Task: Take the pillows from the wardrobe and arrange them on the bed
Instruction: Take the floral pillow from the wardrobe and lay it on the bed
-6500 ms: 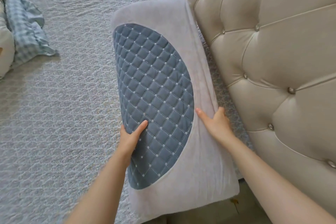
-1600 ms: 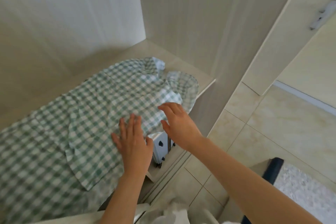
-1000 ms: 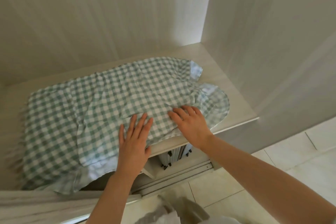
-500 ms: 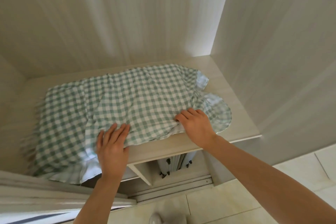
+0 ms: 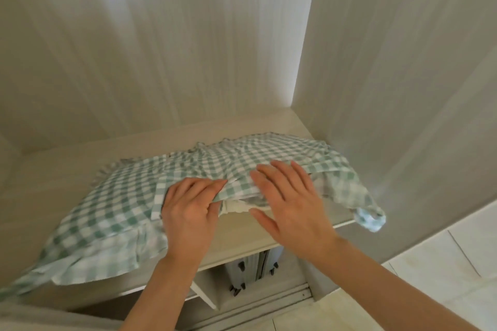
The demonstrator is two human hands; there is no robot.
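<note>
- So there's a green-and-white checked pillow with a frilly edge point(image 5: 129, 196) lying flat on a pale wood-grain wardrobe shelf point(image 5: 242, 234). It takes up most of the shelf, and its frill on the left droops over the front edge.
- The left hand point(image 5: 189, 212) is on the near edge of the pillow, fingers curled into a loose grip, with a fold of the checked cloth pinched between thumb and fingers.
- The right hand point(image 5: 290, 196) is right next to it, fingers straight and spread. The fingertips lie on top of the checked cloth and the thumb sticks out below, over the bare shelf. So the grip on this side is spread, not clamped on anything.
- Between the two hands the checked cover is lifted a bit, and you can see a white inner layer point(image 5: 236, 205) peeking out under it.
- The right-hand corner of the pillow point(image 5: 368, 219) hangs off the shelf near the pale side wall of the wardrobe point(image 5: 390, 75). That bit is blurry.
- Under the shelf there's a lower compartment with something pale and folded standing upright in it, with small dark feet point(image 5: 250, 269). Can't really tell what it is.
- Bottom right is a light tiled floor point(image 5: 443, 277).
</note>
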